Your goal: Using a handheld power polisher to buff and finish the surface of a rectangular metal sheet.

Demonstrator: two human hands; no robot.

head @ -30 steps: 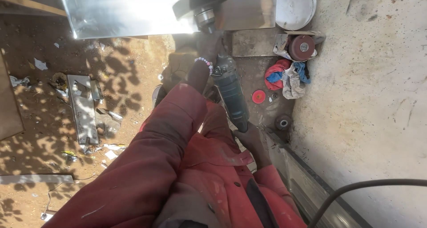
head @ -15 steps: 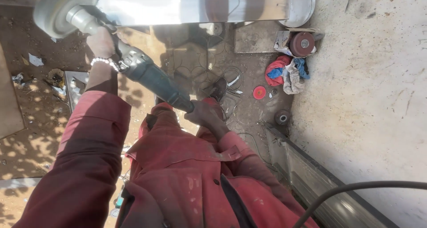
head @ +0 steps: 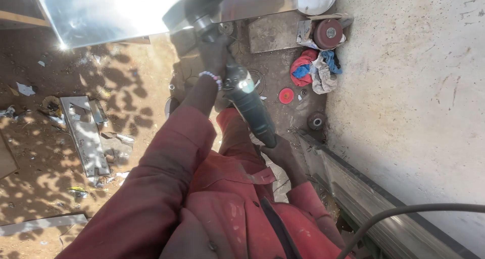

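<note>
I hold a dark angle grinder (head: 247, 100) with both hands. My left hand (head: 214, 54), with a bead bracelet at the wrist, grips the head end near the wheel guard (head: 194, 9). My right hand (head: 278, 150) is closed on the rear of the grinder's body. The wheel rests against a shiny metal sheet (head: 116, 11) that glares in the sun at the top of the view. Both my arms are in red sleeves.
Scrap metal strips (head: 83, 135) lie on the dirt at left. A bundle of coloured rags (head: 310, 69), a red disc (head: 286, 95) and a round wheel (head: 328, 33) sit by the concrete wall. A metal rail (head: 374, 208) and a black cable (head: 404, 211) run at lower right.
The grinder has swung from the sheet's left end back toward its middle, and both of my arms moved right with it.
</note>
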